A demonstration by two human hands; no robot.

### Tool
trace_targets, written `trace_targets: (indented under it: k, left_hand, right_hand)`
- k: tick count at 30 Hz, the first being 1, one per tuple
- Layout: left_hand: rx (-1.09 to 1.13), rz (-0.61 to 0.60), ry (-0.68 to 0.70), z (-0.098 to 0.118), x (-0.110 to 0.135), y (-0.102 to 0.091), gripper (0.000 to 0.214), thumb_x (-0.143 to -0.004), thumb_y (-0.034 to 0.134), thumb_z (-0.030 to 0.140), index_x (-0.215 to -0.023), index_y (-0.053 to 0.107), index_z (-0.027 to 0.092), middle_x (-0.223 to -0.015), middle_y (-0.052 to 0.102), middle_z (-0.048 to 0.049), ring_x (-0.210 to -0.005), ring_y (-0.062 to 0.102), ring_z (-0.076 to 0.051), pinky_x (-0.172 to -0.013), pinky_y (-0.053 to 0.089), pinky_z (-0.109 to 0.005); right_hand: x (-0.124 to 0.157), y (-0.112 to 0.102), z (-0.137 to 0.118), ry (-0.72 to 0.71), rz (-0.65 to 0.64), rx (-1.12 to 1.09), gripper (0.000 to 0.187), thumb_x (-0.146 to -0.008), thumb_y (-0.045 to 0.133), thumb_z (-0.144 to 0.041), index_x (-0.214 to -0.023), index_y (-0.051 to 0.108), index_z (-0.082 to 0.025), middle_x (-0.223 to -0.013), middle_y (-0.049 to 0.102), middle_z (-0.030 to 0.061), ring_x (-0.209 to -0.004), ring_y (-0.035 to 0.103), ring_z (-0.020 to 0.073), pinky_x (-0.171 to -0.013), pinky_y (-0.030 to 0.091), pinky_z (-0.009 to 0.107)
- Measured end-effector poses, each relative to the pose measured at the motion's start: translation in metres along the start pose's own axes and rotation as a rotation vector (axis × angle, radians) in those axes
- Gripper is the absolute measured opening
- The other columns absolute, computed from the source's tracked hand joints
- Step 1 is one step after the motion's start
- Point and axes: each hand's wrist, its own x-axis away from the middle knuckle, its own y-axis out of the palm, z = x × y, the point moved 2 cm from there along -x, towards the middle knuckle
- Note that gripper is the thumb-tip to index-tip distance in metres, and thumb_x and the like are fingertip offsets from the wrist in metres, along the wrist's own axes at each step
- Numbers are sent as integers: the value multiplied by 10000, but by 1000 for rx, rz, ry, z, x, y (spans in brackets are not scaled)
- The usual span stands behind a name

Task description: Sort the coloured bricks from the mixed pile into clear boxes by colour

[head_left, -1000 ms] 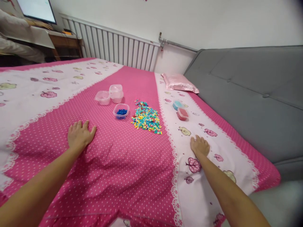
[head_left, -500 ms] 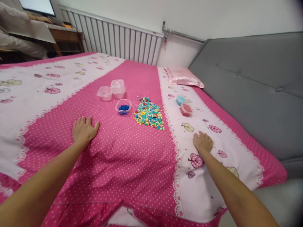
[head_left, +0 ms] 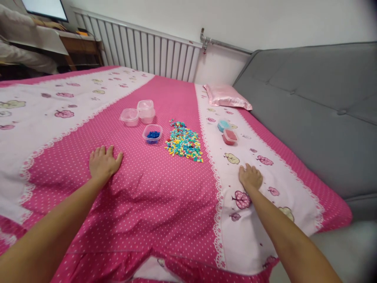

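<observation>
My left hand [head_left: 103,162] lies flat on the pink dotted bedspread [head_left: 153,196], fingers spread, holding nothing. On the white printed band at the right, my right hand [head_left: 251,177] rests palm down with its fingers apart, also without anything in it. Between and beyond them spreads a pile of small multicoloured plastic pieces [head_left: 185,143]. Left of the pile stands a clear tub of dark blue pieces [head_left: 152,134]. Behind it are a clear tub [head_left: 129,117] and stacked clear tubs [head_left: 146,111]. Nearest my right hand are a tub with red contents [head_left: 229,137] and one with light blue contents [head_left: 224,125].
A pink satin pillow [head_left: 226,97] lies at the far right, near the grey padded headboard [head_left: 318,114]. Along the back wall runs a white radiator [head_left: 138,45] with a pipe [head_left: 226,45]. At far left a person sits by a desk [head_left: 79,44] with a monitor [head_left: 45,8].
The view has shifted very slightly. Both hands stay in place on the bedspread, and the tubs and pile have not moved.
</observation>
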Motion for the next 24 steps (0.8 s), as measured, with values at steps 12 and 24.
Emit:
trace_targets:
  k: [12,24]
  left_hand:
    - [13,-9,-7,0,0,-1,756,-857,191,580,-1371,422,76,-1390,435,-212,-1309,342,-347,-1081,204,-457]
    - [-2,4,-13,0,0,0,740,-858,192,581,-1368,426,101,-1380,450,-185,-1307,348,-334,-1078,212,-441]
  right_hand:
    - [3,-4,-2,-24,23,12,538,-910,293,-451,-1317,495,-163,-1292,523,133,-1178,449,292,-997,310,437]
    - [5,-8,-5,-25,54,-6,522,-905,311,-430,-1289,524,-149,-1245,552,135,-1144,466,293,-980,326,431]
